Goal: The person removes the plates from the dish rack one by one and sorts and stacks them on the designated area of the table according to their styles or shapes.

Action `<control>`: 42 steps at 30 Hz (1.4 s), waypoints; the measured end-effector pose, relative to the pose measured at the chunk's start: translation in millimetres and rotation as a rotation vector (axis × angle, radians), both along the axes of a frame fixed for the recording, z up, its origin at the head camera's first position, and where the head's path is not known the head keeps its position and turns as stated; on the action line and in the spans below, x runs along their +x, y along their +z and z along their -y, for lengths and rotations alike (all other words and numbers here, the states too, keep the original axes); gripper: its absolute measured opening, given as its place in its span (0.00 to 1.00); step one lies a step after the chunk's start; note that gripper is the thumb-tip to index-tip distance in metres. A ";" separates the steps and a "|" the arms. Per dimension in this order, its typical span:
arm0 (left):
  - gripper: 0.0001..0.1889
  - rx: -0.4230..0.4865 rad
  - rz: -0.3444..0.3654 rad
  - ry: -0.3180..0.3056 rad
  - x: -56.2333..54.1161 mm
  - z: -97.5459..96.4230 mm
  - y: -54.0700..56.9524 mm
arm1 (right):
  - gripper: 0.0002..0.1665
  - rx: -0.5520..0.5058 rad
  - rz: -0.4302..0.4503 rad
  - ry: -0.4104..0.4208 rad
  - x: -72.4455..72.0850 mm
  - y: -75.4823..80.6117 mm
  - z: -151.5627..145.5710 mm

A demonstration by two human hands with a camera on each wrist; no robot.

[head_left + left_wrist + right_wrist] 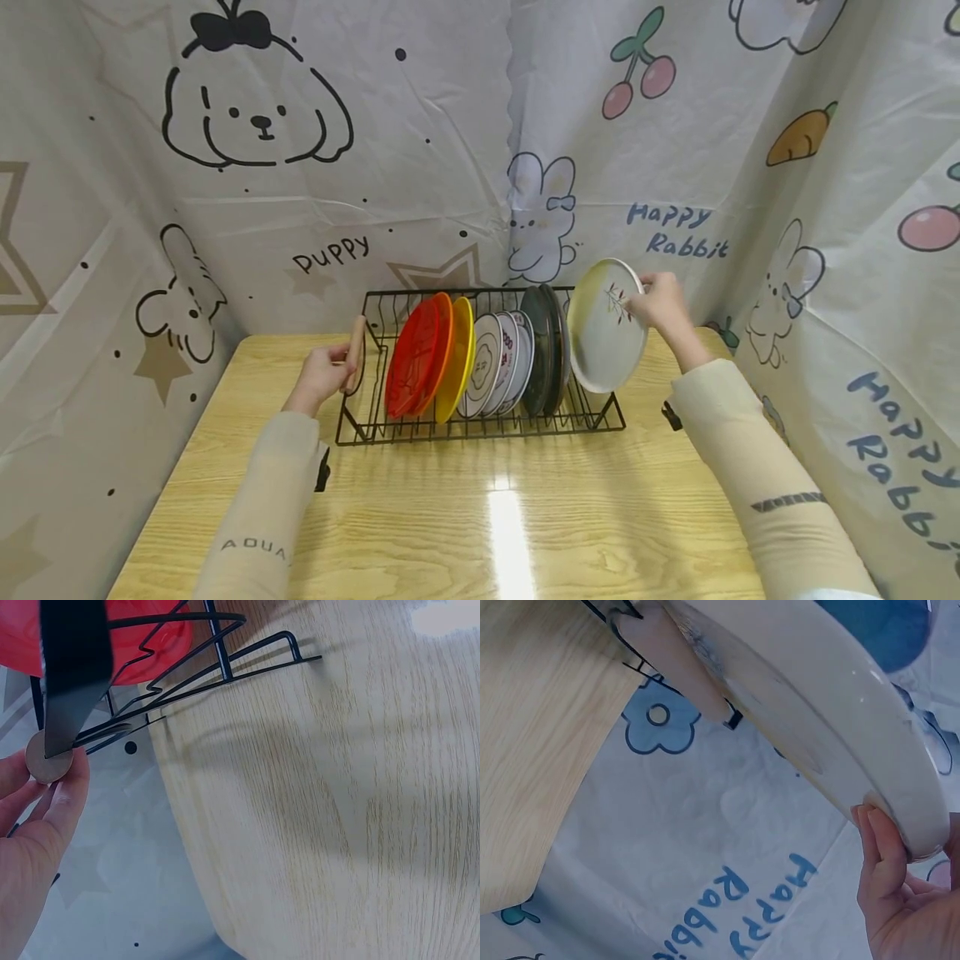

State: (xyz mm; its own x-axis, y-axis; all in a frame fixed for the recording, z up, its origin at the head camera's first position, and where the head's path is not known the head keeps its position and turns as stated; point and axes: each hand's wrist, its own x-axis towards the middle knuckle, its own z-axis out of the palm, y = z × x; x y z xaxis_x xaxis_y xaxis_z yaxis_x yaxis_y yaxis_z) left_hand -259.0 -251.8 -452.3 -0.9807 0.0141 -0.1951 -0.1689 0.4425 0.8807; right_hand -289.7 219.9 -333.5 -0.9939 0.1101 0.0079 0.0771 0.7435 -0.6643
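Note:
A black wire dish rack (487, 432) stands on the table, with a row of upright plates in it. My left hand (322, 377) grips the wooden handle (356, 354) at the rack's left end; the left wrist view shows fingers and thumb around the handle's round end (49, 759). My right hand (662, 302) pinches the rim of a white oval plate (600, 346) with a yellow edge and a red leaf sprig. It is tilted over the rack's right end, and I cannot tell whether its lower edge touches the wires. The right wrist view shows its pale underside (810, 697).
From left to right the rack holds red plates (411, 358), a yellow plate (456, 367), several small white patterned plates (483, 367) and dark plates (537, 354). A second wooden handle (675, 664) is at the rack's right end. Printed curtains (435, 167) surround the wooden table (420, 517).

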 end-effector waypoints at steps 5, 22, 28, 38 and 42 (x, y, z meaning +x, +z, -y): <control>0.26 -0.062 0.013 0.005 3.7 -3.4 8.5 | 0.29 -0.064 -0.007 -0.073 1.7 8.1 -16.4; 0.25 -0.068 0.003 0.015 4.1 -3.4 6.7 | 0.26 -0.870 -0.026 -0.522 4.5 -0.6 -81.1; 0.26 -0.070 0.008 0.011 4.5 -3.3 6.6 | 0.36 -1.023 -0.028 -0.710 4.9 -22.8 -92.7; 0.25 -0.065 0.000 0.013 5.0 -4.0 5.2 | 0.35 -1.286 -0.073 -0.862 13.5 -78.7 -98.1; 0.25 -0.065 -0.010 0.016 4.1 -4.9 4.7 | 0.34 -1.353 -0.062 -0.918 17.2 -99.9 -95.3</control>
State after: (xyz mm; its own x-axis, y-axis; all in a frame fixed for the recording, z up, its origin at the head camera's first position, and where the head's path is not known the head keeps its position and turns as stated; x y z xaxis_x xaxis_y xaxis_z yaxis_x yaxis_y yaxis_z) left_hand -254.9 -247.0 -447.7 -0.9825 -0.0136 -0.1856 -0.1678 0.4963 0.8518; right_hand -272.5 315.1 -433.4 -0.5971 0.5888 -0.5449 0.0892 -0.6263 -0.7745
